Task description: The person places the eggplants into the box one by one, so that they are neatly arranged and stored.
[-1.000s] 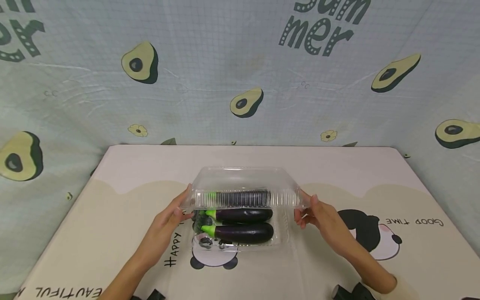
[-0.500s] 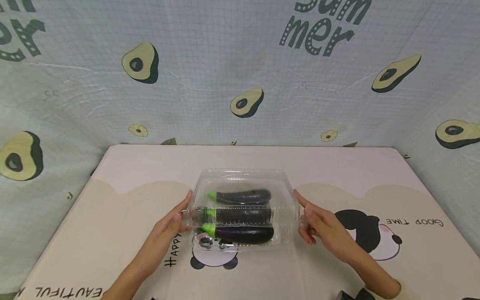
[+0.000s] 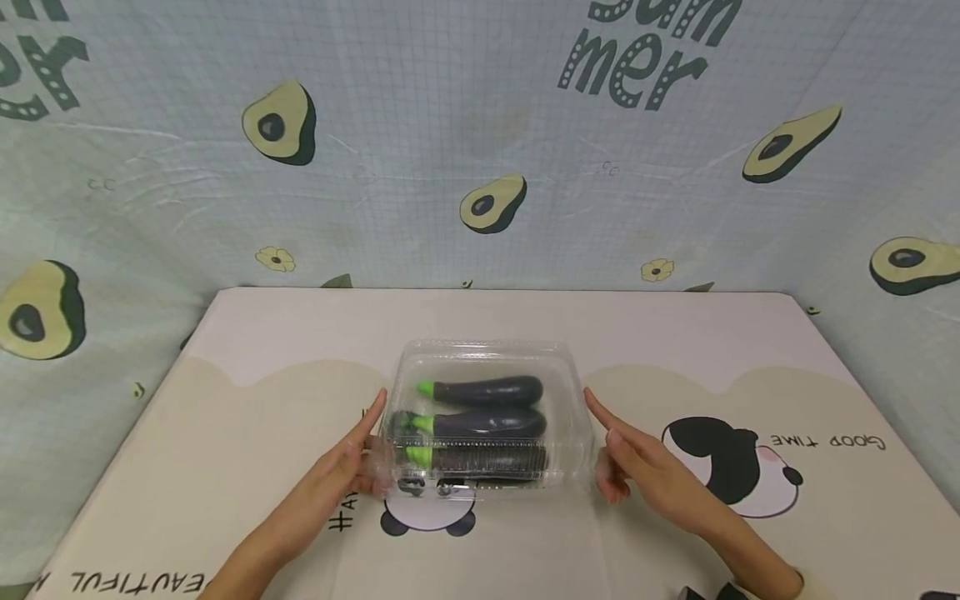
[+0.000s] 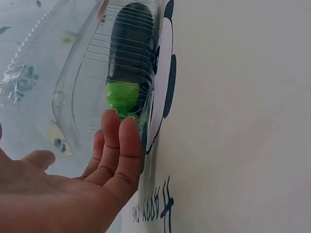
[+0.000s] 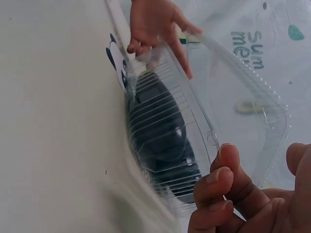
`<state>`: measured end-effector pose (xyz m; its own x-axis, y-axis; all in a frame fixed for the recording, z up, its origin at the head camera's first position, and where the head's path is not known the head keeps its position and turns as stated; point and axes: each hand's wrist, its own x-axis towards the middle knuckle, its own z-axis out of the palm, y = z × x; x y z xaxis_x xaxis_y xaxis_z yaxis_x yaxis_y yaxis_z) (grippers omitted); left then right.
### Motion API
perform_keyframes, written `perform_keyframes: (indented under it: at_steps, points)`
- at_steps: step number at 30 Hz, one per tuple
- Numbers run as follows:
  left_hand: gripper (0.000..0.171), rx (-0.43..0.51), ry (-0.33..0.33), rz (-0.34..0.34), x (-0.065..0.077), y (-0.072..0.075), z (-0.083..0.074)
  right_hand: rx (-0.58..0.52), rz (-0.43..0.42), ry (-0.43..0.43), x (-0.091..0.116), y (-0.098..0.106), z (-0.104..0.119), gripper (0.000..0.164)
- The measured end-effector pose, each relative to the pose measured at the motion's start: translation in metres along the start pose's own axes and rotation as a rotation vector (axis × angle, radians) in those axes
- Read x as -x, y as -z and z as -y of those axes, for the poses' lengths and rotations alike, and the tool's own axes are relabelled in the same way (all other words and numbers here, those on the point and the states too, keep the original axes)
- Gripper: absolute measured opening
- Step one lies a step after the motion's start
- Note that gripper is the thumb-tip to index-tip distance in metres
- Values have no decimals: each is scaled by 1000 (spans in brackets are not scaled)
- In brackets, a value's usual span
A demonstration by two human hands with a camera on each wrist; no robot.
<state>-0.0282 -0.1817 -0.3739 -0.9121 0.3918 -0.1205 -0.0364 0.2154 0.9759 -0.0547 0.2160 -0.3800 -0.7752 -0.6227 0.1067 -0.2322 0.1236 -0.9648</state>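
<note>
A clear plastic clamshell box (image 3: 564, 408) lies on the table with its lid down over the tray. Whether its rims are pressed together, I cannot tell. Inside are three dark purple eggplants (image 3: 487, 390) with green stem ends toward the left, seen through the plastic; one eggplant (image 4: 130, 48) shows behind the ribbed wall in the left wrist view. My left hand (image 3: 337, 471) is at the box's left side, its fingertips against the wall and thumb apart. At the right side, my right hand (image 3: 648, 471) has its index finger extended by the rim, other fingers loosely bent below.
The tablecloth (image 3: 255, 450) bears printed pandas and lettering; a panda print (image 3: 731, 467) lies right of my right hand. An avocado-patterned curtain (image 3: 390, 217) rises behind the table's far edge. A dark object (image 3: 727, 592) shows at the bottom edge near my right sleeve.
The clear lid has swung down toward me, from standing tilted at the back to covering all three eggplants. Both hands moved slightly down and nearer with it along the box's sides.
</note>
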Motion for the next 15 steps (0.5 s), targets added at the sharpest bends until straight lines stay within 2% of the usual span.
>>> perform_keyframes:
  at_steps: [9, 15]
  points:
    - [53, 72, -8, 107, 2, 4, 9, 2, 8, -57, 5, -3, -3, 56]
    - [56, 148, -73, 226, 2, 7, 14, -63, 40, -28, 6, -5, -5, 60]
